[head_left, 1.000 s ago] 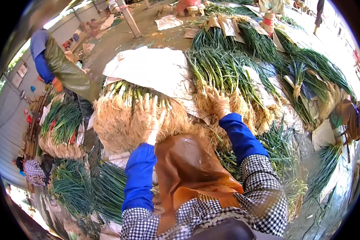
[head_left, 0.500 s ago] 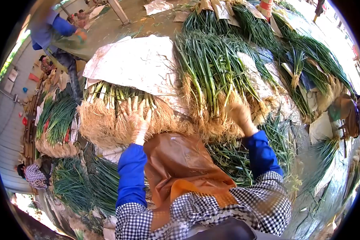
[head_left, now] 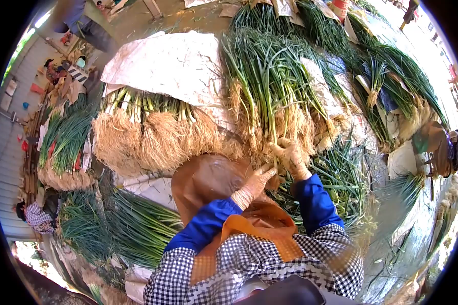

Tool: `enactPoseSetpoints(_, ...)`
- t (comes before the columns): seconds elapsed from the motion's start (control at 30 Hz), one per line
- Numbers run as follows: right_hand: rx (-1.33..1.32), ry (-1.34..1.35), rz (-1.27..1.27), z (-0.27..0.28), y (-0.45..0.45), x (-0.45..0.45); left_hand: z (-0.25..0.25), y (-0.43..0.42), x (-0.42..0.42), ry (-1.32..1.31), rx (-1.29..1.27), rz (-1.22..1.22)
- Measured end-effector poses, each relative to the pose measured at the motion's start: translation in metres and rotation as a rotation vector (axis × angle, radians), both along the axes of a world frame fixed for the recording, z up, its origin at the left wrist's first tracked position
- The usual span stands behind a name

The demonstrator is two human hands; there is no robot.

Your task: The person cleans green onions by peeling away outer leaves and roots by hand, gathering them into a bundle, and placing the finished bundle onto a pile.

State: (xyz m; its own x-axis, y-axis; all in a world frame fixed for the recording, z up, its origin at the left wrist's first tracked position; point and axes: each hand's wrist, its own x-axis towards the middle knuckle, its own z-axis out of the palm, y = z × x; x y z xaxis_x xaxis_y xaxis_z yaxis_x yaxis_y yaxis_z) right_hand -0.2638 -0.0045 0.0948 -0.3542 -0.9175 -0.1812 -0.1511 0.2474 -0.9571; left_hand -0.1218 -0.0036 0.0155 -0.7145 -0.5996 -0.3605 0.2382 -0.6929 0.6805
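Note:
In front of me lies a pile of green onions, leaves pointing away and pale stringy roots toward me. My right hand is closed, pinching a green onion low on its stalk, near the root end. Just below it, my left hand has its fingers closed around the roots of that same stalk, and the two hands nearly touch. To the left, rooted onion bundles lie partly covered by a whitish sack. A brown apron covers my lap under the hands.
Loose green leaves litter the ground at my right. More onion heaps lie at lower left, with others at far left and upper right. A person stands at upper left; another person is low at the left edge.
My left hand has left the covered bundles' roots and moved right to meet my right hand. My right hand now grips a green onion. The person at upper left has shifted upward in view.

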Motion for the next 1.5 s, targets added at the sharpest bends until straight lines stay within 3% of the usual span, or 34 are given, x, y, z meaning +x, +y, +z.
enactPoseSetpoints(0.03, 0.044, 0.065, 0.098, -0.006, 0.004, 0.001, -0.013, 0.006, 0.003, 0.037, 0.131, -0.040)
enactPoseSetpoints(0.07, -0.020, -0.189, 0.084, -0.025, 0.002, 0.002, 0.016, 0.010, 0.011, -0.044, 0.137, -0.138)
enactPoseSetpoints(0.1, -0.093, -0.441, 0.065, -0.033, -0.004, 0.003, 0.008, 0.010, 0.015, -0.051, 0.136, -0.139)
enactPoseSetpoints(0.17, -0.084, -0.469, 0.036, -0.044, -0.019, -0.011, -0.008, 0.017, 0.024, 0.048, 0.180, -0.070)
enactPoseSetpoints(0.27, -0.117, -0.265, -0.047, -0.038, -0.041, -0.012, 0.002, 0.021, 0.030, 0.035, 0.120, -0.116)
enactPoseSetpoints(0.3, -0.152, -0.401, -0.149, -0.068, -0.059, -0.012, -0.001, 0.025, 0.030, 0.026, 0.079, -0.095)
enactPoseSetpoints(0.37, -0.121, 0.684, -0.240, -0.090, -0.062, -0.013, -0.009, 0.023, 0.030, 0.011, 0.201, -0.032)
enactPoseSetpoints(0.4, -0.073, 0.818, -0.170, -0.078, -0.051, -0.004, -0.014, 0.021, 0.031, 0.020, 0.229, 0.000)
enactPoseSetpoints(0.47, -0.058, 0.351, 0.030, -0.061, -0.014, 0.010, -0.018, 0.014, 0.030, 0.037, 0.260, 0.038)
enactPoseSetpoints(0.53, 0.053, 0.200, 0.443, -0.003, 0.049, 0.017, -0.005, 0.007, 0.031, -0.096, 0.339, 0.169)
enactPoseSetpoints(0.57, -0.060, 0.324, 0.548, -0.002, 0.077, 0.009, -0.003, 0.005, 0.030, -0.162, 0.383, 0.228)
enactPoseSetpoints(0.6, 0.102, 0.117, 0.452, 0.006, 0.095, -0.002, -0.021, -0.002, 0.037, 0.106, 0.347, 0.118)
enactPoseSetpoints(0.63, 0.247, -0.082, 0.315, 0.014, 0.113, -0.013, -0.015, -0.006, 0.037, 0.164, 0.372, 0.085)
enactPoseSetpoints(0.67, 0.392, -0.055, 0.249, -0.006, 0.132, -0.042, -0.009, -0.005, 0.038, 0.183, 0.368, -0.002)
enactPoseSetpoints(0.7, 0.542, -0.244, 0.207, -0.025, 0.151, -0.079, -0.005, -0.004, 0.039, 0.203, 0.363, -0.090)
enactPoseSetpoints(0.77, 0.647, 1.136, 0.628, -0.082, 0.178, -0.135, -0.010, 0.001, 0.032, 0.160, 0.391, -0.072)
enactPoseSetpoints(0.8, 0.654, 1.140, 0.625, -0.069, 0.164, -0.135, -0.013, -0.001, 0.030, 0.183, 0.346, -0.030)
enactPoseSetpoints(0.9, 0.794, 0.955, 0.203, -0.040, 0.110, -0.091, -0.017, -0.001, 0.030, 0.159, 0.290, 0.054)
enactPoseSetpoints(0.97, -0.078, 0.726, -0.084, -0.066, 0.080, -0.052, -0.010, 0.003, 0.031, 0.094, 0.255, 0.063)
enactPoseSetpoints(1.0, -0.197, 0.508, -0.026, -0.084, 0.062, -0.028, -0.013, 0.004, 0.032, 0.055, 0.232, 0.067)
enactPoseSetpoints(1.07, -0.226, 0.432, 0.204, -0.079, 0.043, 0.008, -0.010, 0.009, 0.031, -0.039, 0.150, 0.074)
enactPoseSetpoints(1.1, -0.140, 0.575, 0.379, -0.062, 0.036, 0.018, -0.008, 0.010, 0.030, -0.126, 0.063, 0.085)
enactPoseSetpoints(1.13, -0.162, 0.739, 0.376, -0.069, 0.034, 0.030, -0.074, 0.012, 0.023, -0.330, -0.653, 0.185)
enactPoseSetpoints(1.17, -0.177, 0.901, 0.371, -0.077, 0.035, 0.038, -0.063, 0.013, 0.025, -0.372, -0.603, 0.156)
enactPoseSetpoints(1.2, -0.239, 1.054, 0.383, -0.072, 0.036, 0.039, -0.053, 0.012, 0.026, -0.224, -0.415, 0.152)
enactPoseSetpoints(1.23, -0.233, 1.047, 0.372, -0.065, 0.041, 0.037, -0.042, 0.010, 0.027, -0.077, -0.225, 0.144)
enactPoseSetpoints(1.27, -0.323, 1.026, 0.421, -0.052, 0.046, 0.032, -0.030, 0.011, 0.028, -0.081, -0.226, 0.132)
enactPoseSetpoints(1.33, -0.436, 1.065, 0.555, -0.056, 0.061, 0.015, -0.006, 0.014, 0.027, 0.085, 0.272, -0.038)
enactPoseSetpoints(1.37, -0.237, 0.940, 0.715, -0.037, 0.070, 0.005, 0.003, 0.017, 0.029, -0.044, 0.096, -0.180)
enactPoseSetpoints(1.43, -0.074, 0.280, 0.994, -0.030, 0.091, -0.016, -0.026, 0.006, 0.026, 0.043, 0.091, -0.131)
enactPoseSetpoints(1.47, -0.039, 0.297, 1.150, -0.063, 0.106, -0.029, -0.012, -0.008, 0.028, -0.117, 0.095, -0.086)
enactPoseSetpoints(1.5, -0.004, 0.315, 1.301, -0.057, 0.103, -0.025, -0.016, -0.015, 0.027, -0.033, 0.124, -0.004)
